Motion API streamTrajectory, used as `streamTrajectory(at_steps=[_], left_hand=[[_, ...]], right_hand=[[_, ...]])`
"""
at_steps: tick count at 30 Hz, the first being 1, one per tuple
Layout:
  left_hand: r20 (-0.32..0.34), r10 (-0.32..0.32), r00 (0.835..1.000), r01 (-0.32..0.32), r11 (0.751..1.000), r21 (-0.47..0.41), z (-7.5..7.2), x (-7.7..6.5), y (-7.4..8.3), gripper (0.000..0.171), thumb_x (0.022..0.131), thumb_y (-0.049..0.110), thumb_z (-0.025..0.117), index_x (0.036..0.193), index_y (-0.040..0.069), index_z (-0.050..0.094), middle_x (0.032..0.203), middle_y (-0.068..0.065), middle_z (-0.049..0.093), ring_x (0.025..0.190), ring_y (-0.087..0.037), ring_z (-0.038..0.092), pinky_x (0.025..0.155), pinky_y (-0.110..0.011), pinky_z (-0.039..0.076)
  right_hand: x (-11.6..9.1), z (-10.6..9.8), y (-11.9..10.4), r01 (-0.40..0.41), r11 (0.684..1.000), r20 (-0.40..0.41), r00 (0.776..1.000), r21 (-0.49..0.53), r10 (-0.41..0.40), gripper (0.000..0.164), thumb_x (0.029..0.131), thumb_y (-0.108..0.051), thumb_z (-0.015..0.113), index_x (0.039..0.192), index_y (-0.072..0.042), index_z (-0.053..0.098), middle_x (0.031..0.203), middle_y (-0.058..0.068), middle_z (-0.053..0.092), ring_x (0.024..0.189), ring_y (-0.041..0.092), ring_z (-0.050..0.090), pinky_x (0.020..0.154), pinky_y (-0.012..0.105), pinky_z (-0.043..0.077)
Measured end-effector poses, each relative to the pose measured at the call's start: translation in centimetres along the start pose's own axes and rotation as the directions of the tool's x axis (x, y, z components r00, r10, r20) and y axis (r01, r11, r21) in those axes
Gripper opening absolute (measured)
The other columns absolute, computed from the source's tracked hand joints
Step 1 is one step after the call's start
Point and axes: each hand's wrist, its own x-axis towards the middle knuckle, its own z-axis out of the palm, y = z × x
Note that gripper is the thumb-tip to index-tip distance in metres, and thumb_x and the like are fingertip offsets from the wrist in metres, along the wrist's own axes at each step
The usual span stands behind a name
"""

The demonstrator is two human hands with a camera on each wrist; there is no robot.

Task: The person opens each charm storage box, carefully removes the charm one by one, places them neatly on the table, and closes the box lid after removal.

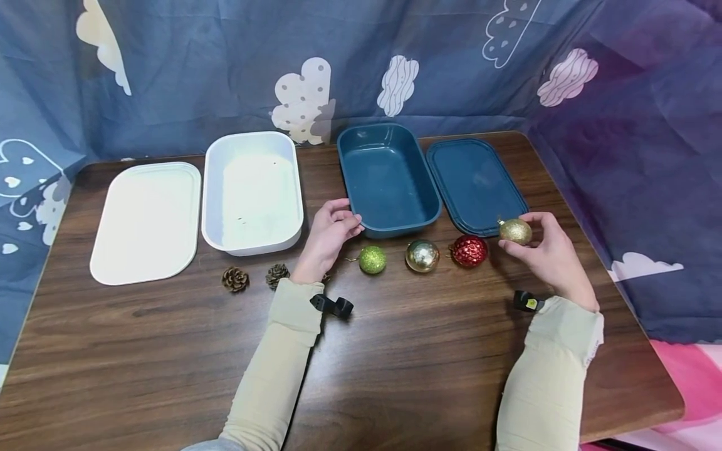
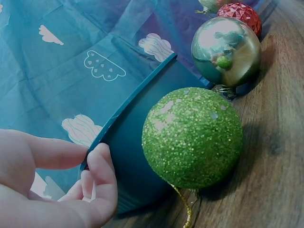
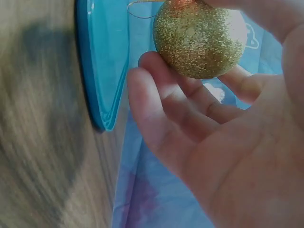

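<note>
My left hand [image 1: 331, 235] pinches the rim of the blue container [image 1: 389, 181] at its near left corner; the left wrist view shows thumb and finger on that rim. My right hand [image 1: 553, 254] holds a gold glitter Christmas ball [image 1: 516, 232] between thumb and fingers, just off the near right corner of the blue lid [image 1: 476, 185]. In front of the blue container lie a green glitter ball [image 1: 372, 259], a shiny gold ball [image 1: 422, 256] and a red faceted ball [image 1: 469, 251]. The green ball [image 2: 192, 137] sits close to my left hand.
A white container [image 1: 254, 194] stands left of the blue one, with a white lid [image 1: 148, 222] flat beside it. Pine cones [image 1: 235, 279] lie in front, one partly hidden by my left wrist. Cloud-printed fabric [image 1: 214, 69] hangs behind the wooden table [image 1: 141, 357].
</note>
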Motion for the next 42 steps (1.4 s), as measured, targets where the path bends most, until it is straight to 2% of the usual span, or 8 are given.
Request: streamTrajectory(at_steps=[5, 12, 21, 27, 34, 42], left_hand=[[-0.002, 0.003, 1.0, -0.003, 1.0, -0.002, -0.1, 0.0, 0.0, 0.047, 0.09, -0.009, 0.055, 0.134, -0.002, 0.04, 0.084, -0.002, 0.049, 0.065, -0.01, 0.057, 0.065, -0.018, 0.052], [-0.002, 0.003, 1.0, -0.003, 1.0, -0.005, 0.0, 0.0, 0.0, 0.047, 0.09, -0.009, 0.056, 0.134, -0.002, 0.04, 0.084, -0.003, 0.049, 0.066, -0.01, 0.057, 0.065, -0.017, 0.052], [-0.006, -0.009, 1.0, 0.009, 1.0, -0.003, 0.0, 0.0, 0.0, 0.046, 0.09, -0.009, 0.056, 0.133, -0.001, 0.041, 0.084, -0.003, 0.049, 0.066, -0.01, 0.057, 0.066, -0.017, 0.052], [-0.01, -0.014, 1.0, 0.014, 1.0, 0.002, 0.1, -0.1, 0.0, 0.046, 0.091, -0.009, 0.056, 0.133, -0.001, 0.041, 0.085, -0.003, 0.049, 0.067, -0.011, 0.057, 0.066, -0.016, 0.051], [-0.007, -0.013, 1.0, 0.014, 1.0, 0.014, 0.0, 0.0, 0.0, 0.046, 0.091, -0.007, 0.056, 0.133, 0.0, 0.041, 0.085, -0.003, 0.049, 0.068, -0.01, 0.057, 0.066, -0.016, 0.052], [-0.008, 0.004, 1.0, -0.004, 1.0, 0.011, 0.1, -0.1, -0.1, 0.046, 0.092, -0.008, 0.055, 0.134, -0.001, 0.04, 0.085, -0.004, 0.051, 0.067, -0.01, 0.058, 0.065, -0.016, 0.052]], right_hand=[[0.0, 0.0, 0.4, -0.022, 0.998, 0.025, 0.999, -0.059, 0.023, 0.063, 0.086, -0.033, 0.072, 0.13, 0.0, 0.041, 0.123, 0.023, 0.048, 0.092, 0.024, 0.053, 0.064, 0.012, 0.038], [0.1, -0.1, 1.2, -0.039, 0.991, 0.069, 0.996, -0.128, 0.048, 0.062, 0.084, -0.036, 0.073, 0.127, -0.001, 0.045, 0.113, 0.022, 0.055, 0.085, 0.021, 0.052, 0.062, 0.019, 0.04], [0.3, 0.2, 1.9, -0.072, 0.99, 0.156, 0.984, -0.119, 0.091, 0.062, 0.085, -0.037, 0.072, 0.127, -0.001, 0.046, 0.115, 0.028, 0.057, 0.101, 0.036, 0.056, 0.069, 0.028, 0.043], [0.4, 0.4, 2.1, -0.071, 0.989, 0.162, 0.982, -0.13, 0.092, 0.061, 0.084, -0.036, 0.073, 0.126, 0.0, 0.048, 0.111, 0.025, 0.059, 0.097, 0.033, 0.055, 0.069, 0.028, 0.042], [0.4, 0.4, 2.3, -0.095, 0.987, 0.184, 0.976, -0.132, 0.119, 0.064, 0.085, -0.038, 0.072, 0.128, 0.001, 0.045, 0.117, 0.028, 0.056, 0.105, 0.04, 0.054, 0.074, 0.032, 0.042], [0.2, 0.2, 2.4, -0.108, 0.984, 0.206, 0.969, -0.141, 0.136, 0.065, 0.084, -0.039, 0.072, 0.128, 0.001, 0.046, 0.118, 0.028, 0.055, 0.106, 0.039, 0.052, 0.077, 0.034, 0.04]])
